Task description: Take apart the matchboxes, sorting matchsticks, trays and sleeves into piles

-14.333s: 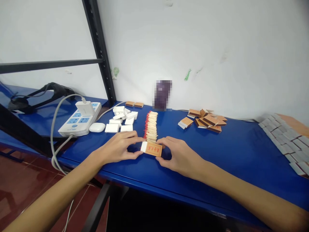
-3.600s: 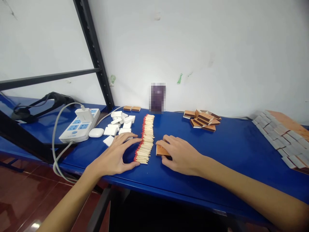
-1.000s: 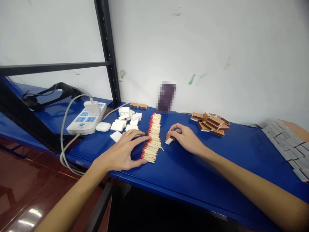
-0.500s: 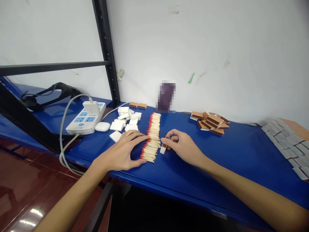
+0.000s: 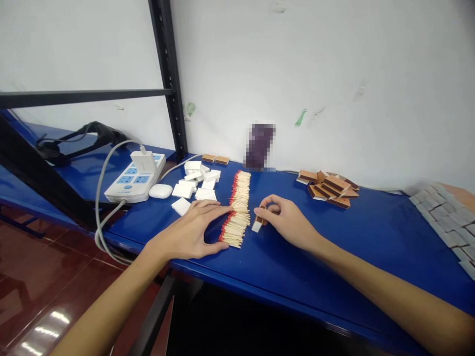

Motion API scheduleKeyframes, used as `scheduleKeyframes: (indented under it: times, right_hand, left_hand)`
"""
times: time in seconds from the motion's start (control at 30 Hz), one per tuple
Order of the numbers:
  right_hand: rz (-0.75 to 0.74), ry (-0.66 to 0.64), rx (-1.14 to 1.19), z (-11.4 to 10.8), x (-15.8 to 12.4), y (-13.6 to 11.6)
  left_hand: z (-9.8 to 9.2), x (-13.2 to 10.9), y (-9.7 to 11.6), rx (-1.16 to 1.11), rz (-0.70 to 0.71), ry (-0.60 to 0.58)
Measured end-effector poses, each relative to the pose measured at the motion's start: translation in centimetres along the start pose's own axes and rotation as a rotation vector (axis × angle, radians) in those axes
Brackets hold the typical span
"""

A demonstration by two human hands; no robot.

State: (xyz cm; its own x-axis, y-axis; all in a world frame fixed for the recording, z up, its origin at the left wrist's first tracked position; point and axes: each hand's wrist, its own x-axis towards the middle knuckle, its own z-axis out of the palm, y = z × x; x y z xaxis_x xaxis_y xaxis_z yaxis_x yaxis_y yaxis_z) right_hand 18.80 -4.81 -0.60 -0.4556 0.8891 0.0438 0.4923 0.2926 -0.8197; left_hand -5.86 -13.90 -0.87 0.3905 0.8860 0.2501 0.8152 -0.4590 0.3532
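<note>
Left hand: (image 5: 189, 230) thumb and index spread wide, palm down; tips at the red-head side of the match row (image 5: 243, 198), not gripping anything that I can see.
Right hand: (image 5: 288, 222) thumb and fingers closed in a pinch on one matchbox (image 5: 259, 220), the other fingers curled behind.
Held matchbox: just right of the match row, between the two hands, tilted, white end toward the wearer (can't tell if it touches the tabletop (image 5: 371, 237)).
Match row: runs away from the wearer, between the hands; heads toward left hand, bare ends toward right hand.
White pieces: (image 5: 193, 189) loose heap just beyond left hand.
Box pile: (image 5: 332, 188) brown-orange, jumbled, beyond and right of right hand.
Grey stack: (image 5: 445, 212) well right of right hand.
Power strip: (image 5: 124, 190) left of and beyond left hand.
</note>
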Motion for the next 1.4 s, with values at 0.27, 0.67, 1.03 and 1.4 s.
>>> scheduleKeyframes:
  times: [0.27, 0.67, 1.03, 1.4]
  right_hand:
    - [-0.013, 0.021, -0.027, 0.3, 0.6, 0.1]
    - [-0.048, 0.028, -0.039, 0.5, 1.7, 0.1]
    - [-0.058, 0.037, -0.031, 0.8, 2.1, -0.1]
    - [-0.034, 0.028, -0.026, -0.9, 1.1, 0.9]
  left_hand:
    - [0.1, -0.1, 0.0, -0.007, -0.062, -0.027]
    - [0.0, -0.1, -0.1, -0.017, -0.029, -0.024]
    - [0.1, 0.0, -0.3, 0.007, -0.006, -0.031]
    - [-0.2, 0.1, -0.1, 0.042, 0.012, -0.024]
